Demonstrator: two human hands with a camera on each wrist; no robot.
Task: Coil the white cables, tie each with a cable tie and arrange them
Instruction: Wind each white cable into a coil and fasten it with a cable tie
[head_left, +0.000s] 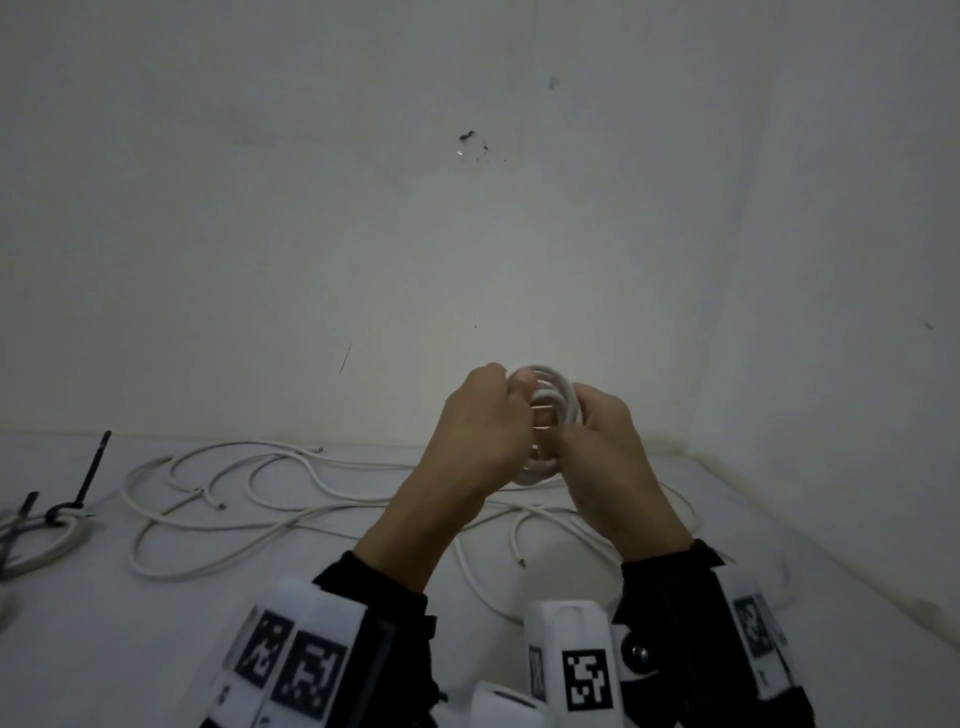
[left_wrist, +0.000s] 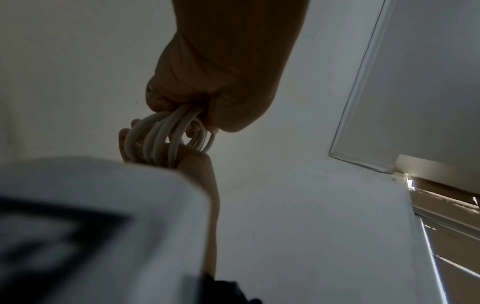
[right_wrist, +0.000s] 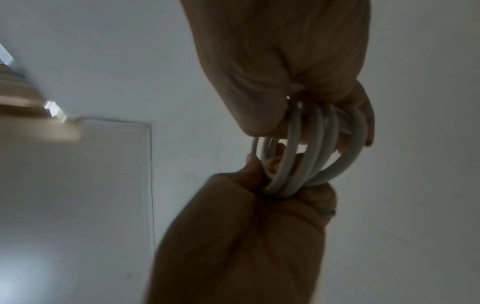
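Grip: we hold the coil between both hands, the left hand and the right hand each curled tight round a bunch of its loops, raised above the floor.
Technique: we judge the loops should stay pinched together and even (no tie is visible in the grip) so that a tie can pass round them.
Below the grip: loose white cables lie sprawled on the floor.
Left of the grip: a tied coil with a black cable tie.
Writing: only square coded markers on the wrist units; no readable words.
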